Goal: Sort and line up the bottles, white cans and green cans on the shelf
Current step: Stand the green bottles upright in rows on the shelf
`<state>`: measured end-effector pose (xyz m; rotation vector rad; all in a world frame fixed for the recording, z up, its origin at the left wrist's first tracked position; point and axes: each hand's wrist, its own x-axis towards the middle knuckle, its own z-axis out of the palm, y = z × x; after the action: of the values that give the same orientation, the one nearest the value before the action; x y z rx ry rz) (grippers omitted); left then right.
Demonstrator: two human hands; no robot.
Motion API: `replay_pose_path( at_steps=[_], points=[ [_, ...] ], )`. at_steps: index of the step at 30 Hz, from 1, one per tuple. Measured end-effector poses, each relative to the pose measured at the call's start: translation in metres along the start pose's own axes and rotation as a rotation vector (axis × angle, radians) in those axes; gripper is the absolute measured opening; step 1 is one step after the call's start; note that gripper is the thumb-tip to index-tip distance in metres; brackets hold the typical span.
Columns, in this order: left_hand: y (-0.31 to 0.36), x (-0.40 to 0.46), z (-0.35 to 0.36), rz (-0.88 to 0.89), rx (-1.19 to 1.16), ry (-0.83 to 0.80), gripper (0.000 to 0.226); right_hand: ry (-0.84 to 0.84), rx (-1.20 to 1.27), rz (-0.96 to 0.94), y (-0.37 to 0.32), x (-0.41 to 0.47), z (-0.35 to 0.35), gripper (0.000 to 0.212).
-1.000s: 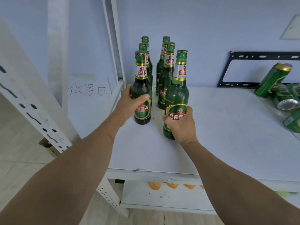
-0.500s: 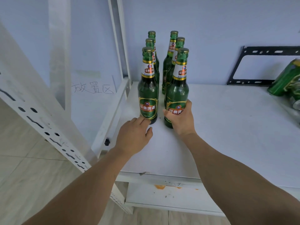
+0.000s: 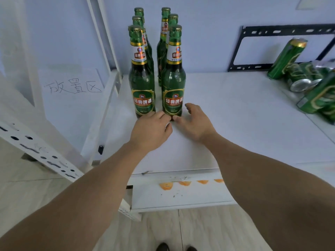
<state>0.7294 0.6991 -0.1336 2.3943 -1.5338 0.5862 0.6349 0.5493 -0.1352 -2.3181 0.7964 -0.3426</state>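
Several green glass bottles stand upright in two rows at the back left of the white shelf [image 3: 235, 124]. The front left bottle [image 3: 141, 77] and front right bottle [image 3: 173, 77] stand side by side. My left hand [image 3: 150, 131] rests on the shelf just in front of them, fingers loosely curled, holding nothing. My right hand [image 3: 194, 122] lies beside it with fingers spread, its fingertips at the foot of the front right bottle but not gripping it. A heap of green cans [image 3: 308, 78] lies at the right edge, one leaning tilted. No white cans are visible.
A black metal bracket [image 3: 282, 31] leans on the wall behind the shelf. The white shelf post [image 3: 105, 44] rises at the left, next to a paper sign with handwritten characters [image 3: 72, 86]. A lower shelf [image 3: 181, 192] with orange marks sits below.
My right hand has let go of the front right bottle, which now stands level with the front left one. Both hands have drawn back to the bottles' bases.
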Motion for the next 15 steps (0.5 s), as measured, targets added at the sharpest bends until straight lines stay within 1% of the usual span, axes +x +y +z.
replay_pose_path(
  at_steps=[3, 7, 10, 15],
  points=[
    [0.028, 0.015, 0.001, 0.098, -0.009, -0.044, 0.026, -0.021, -0.388, -0.089, 0.027, -0.016, -0.034, 0.05],
    [0.073, 0.038, 0.0, 0.208, 0.025, -0.1, 0.036, -0.05, -0.764, -0.19, 0.062, -0.044, -0.086, 0.039],
    [0.121, 0.056, -0.002, 0.305, 0.051, -0.118, 0.037, -0.043, -0.892, -0.2, 0.095, -0.072, -0.127, 0.038],
    [0.224, 0.074, -0.006, 0.4, 0.013, -0.136, 0.036, -0.002, -0.945, -0.099, 0.16, -0.132, -0.199, 0.036]
  ],
)
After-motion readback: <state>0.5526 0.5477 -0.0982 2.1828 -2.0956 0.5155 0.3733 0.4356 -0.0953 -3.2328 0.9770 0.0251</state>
